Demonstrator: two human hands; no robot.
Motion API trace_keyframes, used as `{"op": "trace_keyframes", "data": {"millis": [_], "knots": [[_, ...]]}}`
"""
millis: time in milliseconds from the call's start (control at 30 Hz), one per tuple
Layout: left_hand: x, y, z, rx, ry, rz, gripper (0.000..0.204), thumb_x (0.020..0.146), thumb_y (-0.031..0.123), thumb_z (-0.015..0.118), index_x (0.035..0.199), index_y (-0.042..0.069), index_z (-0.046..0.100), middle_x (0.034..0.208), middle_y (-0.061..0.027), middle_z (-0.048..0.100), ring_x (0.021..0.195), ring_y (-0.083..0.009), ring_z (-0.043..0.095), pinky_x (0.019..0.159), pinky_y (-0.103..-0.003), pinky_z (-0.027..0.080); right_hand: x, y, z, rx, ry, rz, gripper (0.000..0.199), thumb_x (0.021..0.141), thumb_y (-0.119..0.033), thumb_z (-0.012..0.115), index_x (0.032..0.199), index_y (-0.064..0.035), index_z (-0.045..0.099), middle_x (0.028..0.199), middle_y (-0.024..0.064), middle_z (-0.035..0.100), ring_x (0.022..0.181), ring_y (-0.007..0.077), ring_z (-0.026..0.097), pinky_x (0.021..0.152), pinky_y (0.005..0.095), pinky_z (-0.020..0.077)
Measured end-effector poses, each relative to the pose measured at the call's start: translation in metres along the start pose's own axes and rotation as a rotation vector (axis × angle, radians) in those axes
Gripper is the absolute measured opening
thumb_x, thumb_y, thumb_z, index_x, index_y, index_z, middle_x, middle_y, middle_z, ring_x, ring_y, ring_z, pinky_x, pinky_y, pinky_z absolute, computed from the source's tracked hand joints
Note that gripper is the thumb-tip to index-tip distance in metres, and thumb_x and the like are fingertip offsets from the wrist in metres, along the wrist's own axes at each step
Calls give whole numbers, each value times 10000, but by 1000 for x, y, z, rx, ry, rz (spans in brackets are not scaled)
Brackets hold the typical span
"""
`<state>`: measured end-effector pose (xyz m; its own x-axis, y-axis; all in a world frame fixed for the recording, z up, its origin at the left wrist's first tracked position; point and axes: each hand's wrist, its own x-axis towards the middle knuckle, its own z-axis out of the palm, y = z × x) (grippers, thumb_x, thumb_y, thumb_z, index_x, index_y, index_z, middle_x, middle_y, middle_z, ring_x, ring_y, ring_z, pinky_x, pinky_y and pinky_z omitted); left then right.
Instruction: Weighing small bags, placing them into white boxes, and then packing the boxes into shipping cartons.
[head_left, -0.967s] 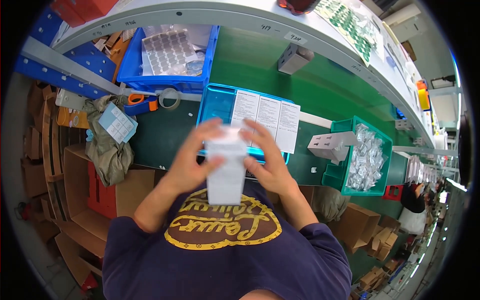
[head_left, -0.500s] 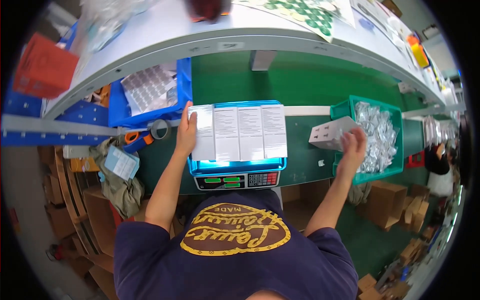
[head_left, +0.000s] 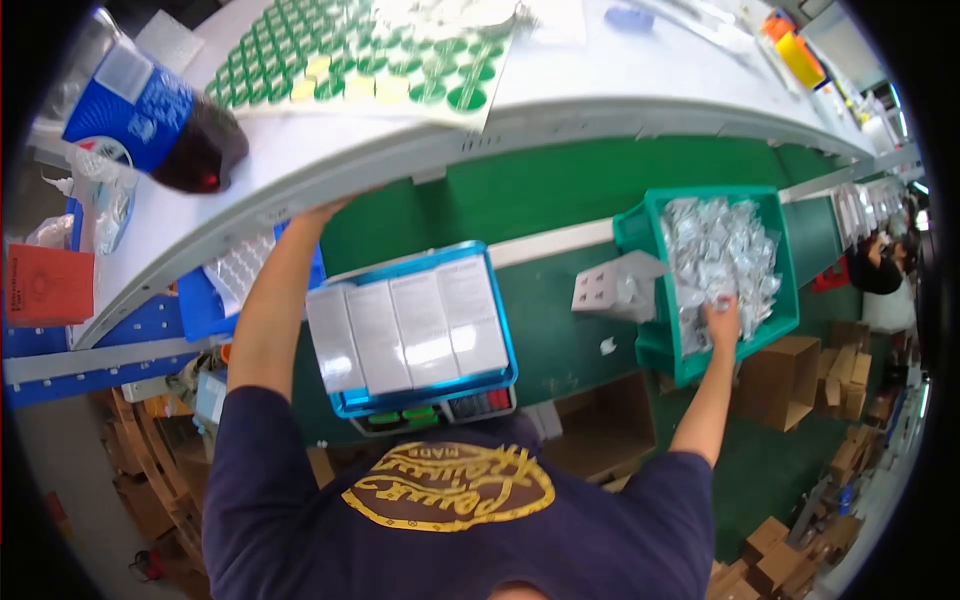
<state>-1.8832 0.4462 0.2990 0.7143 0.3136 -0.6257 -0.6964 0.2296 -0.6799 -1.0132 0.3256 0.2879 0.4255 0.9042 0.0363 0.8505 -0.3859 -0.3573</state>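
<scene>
My left hand point(head_left: 335, 207) reaches in beneath the shelf edge, beyond the blue bin point(head_left: 205, 308); its fingers are hidden. In the teal bin point(head_left: 650, 345) at the right, my right hand point(head_left: 722, 322) is closed among small clear packets point(head_left: 725, 245); what the fingers hold is too small to make out. Against the bin's left wall stands a white box point(head_left: 597, 288) with small dark marks on its side and its flap up. Several white printed boxes point(head_left: 405, 325) lie side by side on the blue tray point(head_left: 505, 345) of a digital scale.
A white shelf point(head_left: 570, 75) crosses above the green bench point(head_left: 550, 330). It carries a dark drink bottle point(head_left: 165, 120), a sheet of green round stickers point(head_left: 370, 65) and a red box point(head_left: 50, 285). Cardboard boxes point(head_left: 775, 380) stand on the floor at right. Another person point(head_left: 875, 268) is far right.
My left hand has left the white boxes on the scale and gone up under the shelf. My right hand has let go of the white box and entered the packet bin. The view has shifted.
</scene>
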Motion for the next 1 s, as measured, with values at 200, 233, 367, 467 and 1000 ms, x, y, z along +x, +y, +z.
{"op": "trace_keyframes", "data": {"millis": [200, 233, 367, 467, 1000], "knots": [[90, 3, -9, 747, -480, 376, 627, 863, 458, 595, 1336, 64, 474, 1347, -150, 516, 1238, -288, 495, 1021, -360, 408, -66, -5, -34, -59, 11, 118, 480, 863, -80, 565, 1329, -39, 460, 1097, 254, 623, 1012, 399, 607, 859, 436, 480], [98, -4, -15, 842, -539, 448, 635, 862, 461, 594, 1342, 66, 467, 1361, -149, 503, 1249, -290, 483, 1028, -362, 402, -75, 8, -42, -29, 147, 38, 421, 877, -49, 522, 1297, -31, 492, 1097, 251, 624, 1010, 400, 608, 853, 433, 483], [86, -16, -34, 1126, -757, 861, 667, 857, 476, 590, 1368, 74, 437, 1420, -144, 452, 1297, -296, 437, 1055, -370, 378, -120, -87, -122, 434, 326, 124, 304, 951, -27, 398, 1208, -31, 560, 1063, 114, 626, 796, 176, 579, 685, 284, 467], [61, -136, -22, 2832, 562, 1281, 736, 837, 505, 579, 1410, 91, 372, 1446, -152, 409, 1343, -296, 370, 1091, -401, 323, -176, -119, -150, 861, 427, 54, 240, 952, -81, 432, 1183, -85, 497, 979, 5, 525, 779, 82, 483, 658, 215, 410], [-97, -334, -229, 2031, -166, 2726, 939, 466, 89, 870, 1311, 56, 462, 1181, -172, 469, 1071, -347, 507, 895, -409, 444, -358, -477, -135, 833, -256, -848, 318, 800, -50, 711, 999, -24, 465, 849, 123, 597, 699, 183, 604, 622, 287, 490]]}}
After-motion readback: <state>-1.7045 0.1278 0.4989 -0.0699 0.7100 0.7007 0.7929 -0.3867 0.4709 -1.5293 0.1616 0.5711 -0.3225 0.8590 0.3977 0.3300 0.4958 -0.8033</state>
